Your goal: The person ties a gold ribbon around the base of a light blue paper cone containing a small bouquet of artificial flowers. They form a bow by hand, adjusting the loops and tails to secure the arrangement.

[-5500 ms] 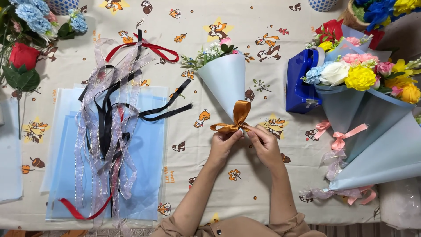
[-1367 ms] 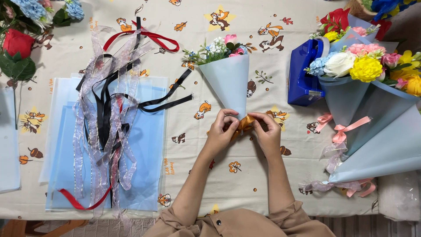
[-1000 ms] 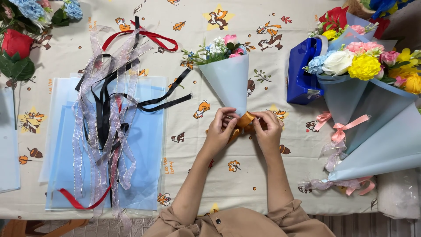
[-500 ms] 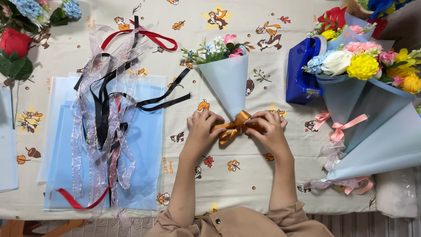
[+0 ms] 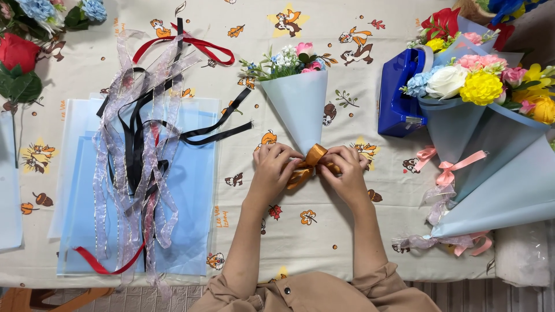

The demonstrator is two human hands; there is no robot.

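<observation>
Hands, left hand (image 5: 273, 167) and right hand (image 5: 346, 169), pinch the orange ribbon bow (image 5: 309, 164) on the wrapped small bouquet (image 5: 296, 101); bow formed, loops apparently being tightened.

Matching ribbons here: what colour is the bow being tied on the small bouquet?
Orange-gold satin ribbon bow, seen best in the head view.

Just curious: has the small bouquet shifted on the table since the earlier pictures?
No. The small bouquet keeps its place beside the chipmunk print; only the camera view shifted.

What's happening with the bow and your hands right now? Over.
Left hand, right hand pinching orange ribbon bow. Small blue bouquet flat on table. Nothing in the way.
</observation>
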